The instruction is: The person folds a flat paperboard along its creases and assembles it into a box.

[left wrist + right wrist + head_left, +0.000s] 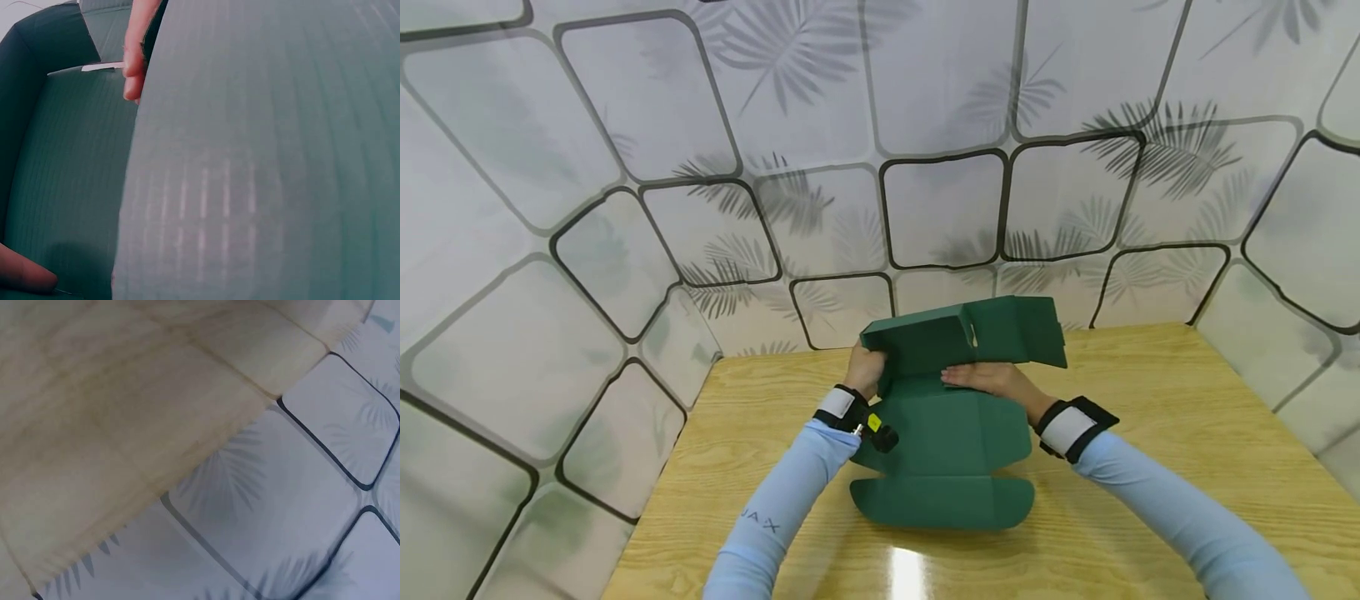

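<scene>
A green cardboard box [925,433] lies partly unfolded on the table, its flat panel and rounded flap towards me. At the back its wall section [917,337] stands raised, with a side panel [1033,329] sticking out to the right. My left hand [867,368] grips the left end of the raised section. My right hand [988,379] lies with straight fingers against the inner fold, its thumb hidden. In the left wrist view, a large ribbed panel [250,156] fills the right side, with fingertips [133,69] at its edge. The right wrist view shows neither hand nor box.
The wood-grain table [1150,400] extends around the box. A pale curtain [940,208] with dark outlines and leaf prints hangs behind the table and along both sides.
</scene>
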`<action>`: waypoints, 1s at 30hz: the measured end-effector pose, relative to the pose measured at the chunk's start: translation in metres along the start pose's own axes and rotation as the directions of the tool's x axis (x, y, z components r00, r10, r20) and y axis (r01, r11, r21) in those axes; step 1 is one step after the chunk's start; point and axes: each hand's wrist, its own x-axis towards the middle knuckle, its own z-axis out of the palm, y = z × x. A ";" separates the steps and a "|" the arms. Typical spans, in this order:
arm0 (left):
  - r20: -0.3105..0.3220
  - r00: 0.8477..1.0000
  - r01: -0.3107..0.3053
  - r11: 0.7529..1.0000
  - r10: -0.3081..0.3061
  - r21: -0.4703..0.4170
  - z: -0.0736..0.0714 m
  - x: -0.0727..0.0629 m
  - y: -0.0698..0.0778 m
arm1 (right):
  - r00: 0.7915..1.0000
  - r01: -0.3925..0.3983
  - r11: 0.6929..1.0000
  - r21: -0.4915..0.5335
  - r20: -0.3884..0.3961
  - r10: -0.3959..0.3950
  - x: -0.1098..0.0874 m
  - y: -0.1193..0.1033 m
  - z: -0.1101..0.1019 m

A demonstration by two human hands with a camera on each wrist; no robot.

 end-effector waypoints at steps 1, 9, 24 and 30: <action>0.014 1.000 -0.002 1.000 0.002 -0.003 0.000 -0.005 0.008 | 1.000 -0.025 0.962 0.273 0.014 0.023 -0.001 0.001 0.000; -0.084 0.996 -0.003 0.997 0.010 0.079 -0.006 -0.020 0.031 | 0.992 -0.114 0.016 0.993 0.113 0.053 -0.008 0.017 0.012; 0.016 1.000 0.021 0.996 -0.023 0.085 -0.026 -0.006 -0.006 | 0.722 -0.233 -0.972 0.030 0.675 -0.152 -0.020 0.073 0.082; 0.083 0.997 -0.012 0.999 0.009 0.040 -0.015 -0.008 -0.009 | 0.958 -0.048 -0.817 -0.575 0.205 -0.200 -0.035 0.042 0.077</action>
